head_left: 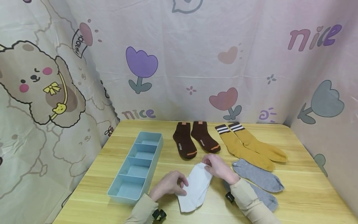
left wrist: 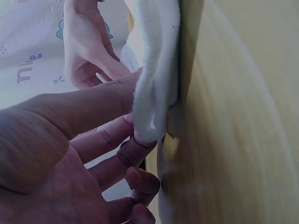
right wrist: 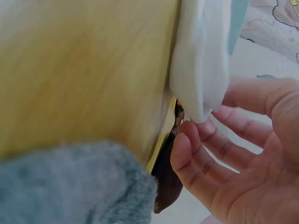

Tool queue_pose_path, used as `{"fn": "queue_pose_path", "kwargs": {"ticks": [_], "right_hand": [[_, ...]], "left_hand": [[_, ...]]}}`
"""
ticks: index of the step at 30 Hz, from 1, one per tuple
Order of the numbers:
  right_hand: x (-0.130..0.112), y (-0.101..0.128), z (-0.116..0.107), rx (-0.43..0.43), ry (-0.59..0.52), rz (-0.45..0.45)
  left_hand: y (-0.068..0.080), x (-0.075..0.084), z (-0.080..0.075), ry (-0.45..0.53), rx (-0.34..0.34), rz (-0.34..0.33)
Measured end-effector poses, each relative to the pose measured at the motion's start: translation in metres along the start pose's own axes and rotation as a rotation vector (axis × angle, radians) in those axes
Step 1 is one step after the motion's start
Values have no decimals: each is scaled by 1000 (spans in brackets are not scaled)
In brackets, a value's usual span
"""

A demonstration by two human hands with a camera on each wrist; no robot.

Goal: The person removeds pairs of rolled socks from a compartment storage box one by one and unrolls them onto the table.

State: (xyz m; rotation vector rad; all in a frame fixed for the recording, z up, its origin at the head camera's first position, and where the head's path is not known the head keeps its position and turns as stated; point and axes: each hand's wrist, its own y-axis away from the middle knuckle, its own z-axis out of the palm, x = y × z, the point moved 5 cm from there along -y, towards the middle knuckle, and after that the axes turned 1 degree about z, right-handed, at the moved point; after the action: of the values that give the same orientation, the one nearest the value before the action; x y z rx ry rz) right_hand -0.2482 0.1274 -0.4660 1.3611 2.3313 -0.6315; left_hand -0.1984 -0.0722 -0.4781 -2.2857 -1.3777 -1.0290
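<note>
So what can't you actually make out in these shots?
- Head view: the right arm covers part of the nearer grey sock.
- Head view: whether the white sock is one sock or a stacked pair; both hands, left hand and right hand, cover its edges.
- Head view: the brown socks' orange labels are too small to read.
- Wrist views: the table is blurred.

Both hands are on a flat white cotton sock (head_left: 196,187) on the wooden table (head_left: 302,193): left hand (head_left: 167,185) pinching its side edge, right hand (head_left: 219,168) gripping the top end.
</note>
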Motion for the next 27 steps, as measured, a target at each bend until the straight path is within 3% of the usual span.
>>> {"fn": "queue_pose_path", "kwargs": {"ticks": [3,8,14,20,27], "right_hand": [[1,0,-2,39,22,-3],[1,0,-2,19,46,-9],[-4,3,0,-30,78,-107],[-6,8,-1,-78,70,-168],[0,16,-3,-143,30,-61]], "left_hand": [[1,0,0,4,1,4],[2,1,0,8,-3,5],[2,0,-6,-6,2,-10],[1,-9,-13,-71,78,-30],[3,-15,-22,-130,209,-68]]}}
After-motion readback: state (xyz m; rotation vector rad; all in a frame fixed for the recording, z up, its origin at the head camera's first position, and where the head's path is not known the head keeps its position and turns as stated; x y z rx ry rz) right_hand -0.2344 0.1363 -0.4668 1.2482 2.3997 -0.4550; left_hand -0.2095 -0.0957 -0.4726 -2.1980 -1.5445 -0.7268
